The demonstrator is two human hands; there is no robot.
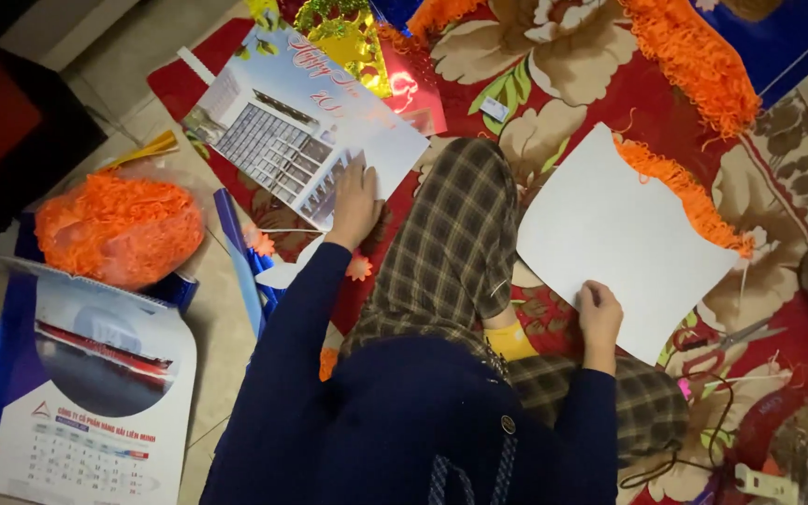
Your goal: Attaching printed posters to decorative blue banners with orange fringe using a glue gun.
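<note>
I sit on a red floral mat (563,65) with my legs in plaid trousers folded. My left hand (354,201) rests flat on the near corner of a glossy sheet printed with a building (292,126). My right hand (599,313) pinches the near edge of a white card sheet (610,234). A strip of orange fringe (685,192) lies along that card's far right edge.
A bag of orange fringe (119,229) lies at the left, above a wall calendar (95,402). More orange fringe (694,65) sits at the top. Scissors (731,339), a glue gun cable (703,411) and blue foil sheets (245,262) lie around.
</note>
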